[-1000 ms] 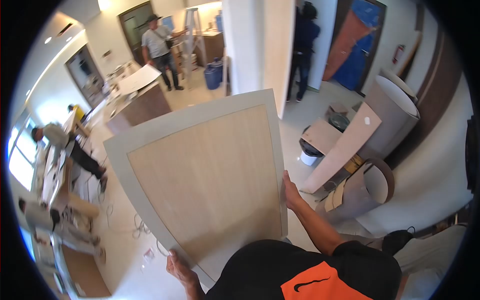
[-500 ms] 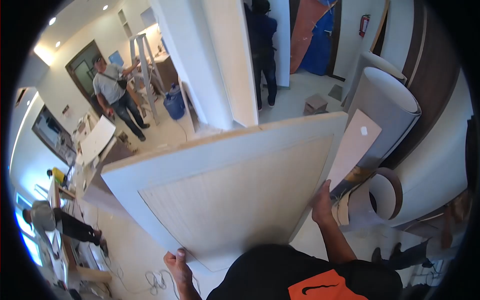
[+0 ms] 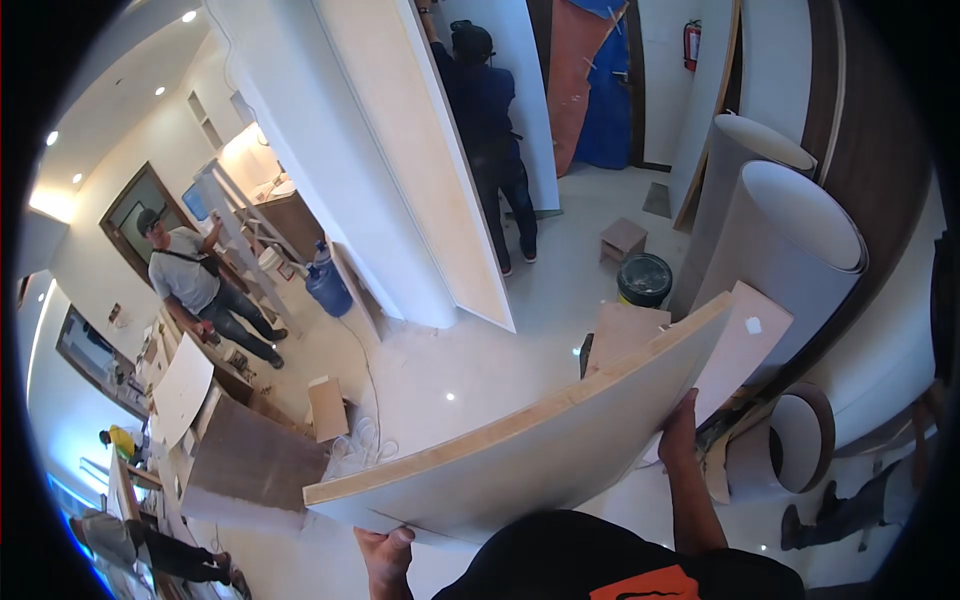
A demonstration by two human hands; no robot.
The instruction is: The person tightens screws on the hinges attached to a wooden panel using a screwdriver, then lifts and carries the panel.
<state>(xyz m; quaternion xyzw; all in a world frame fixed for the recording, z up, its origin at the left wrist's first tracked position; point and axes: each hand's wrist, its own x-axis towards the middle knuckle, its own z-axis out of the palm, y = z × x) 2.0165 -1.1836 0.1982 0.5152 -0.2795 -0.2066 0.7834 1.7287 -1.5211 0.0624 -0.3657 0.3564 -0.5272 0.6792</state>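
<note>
A large pale wooden panel [image 3: 540, 460] is held in front of my body, tilted so that its bare light-wood edge faces up and away. My left hand [image 3: 386, 555] grips its lower left side, with the thumb on the near face and the other fingers hidden. On the right edge my right hand [image 3: 680, 428] is closed, its fingers partly hidden by the panel. Just beyond that hand leans a thin pinkish board [image 3: 745, 345].
Rolled grey sheets [image 3: 795, 260] stand at the right. Ahead are a lidded bucket [image 3: 644, 280], a small wooden stool [image 3: 622, 240] and a white column [image 3: 350, 200] with a tall panel. People work around the room. A loose cable [image 3: 365, 440] lies on the floor at left.
The panel has tipped, so its top edge sits lower and its inset face is mostly out of sight. More floor, the bucket and the stool show beyond it. Both hands keep their hold.
</note>
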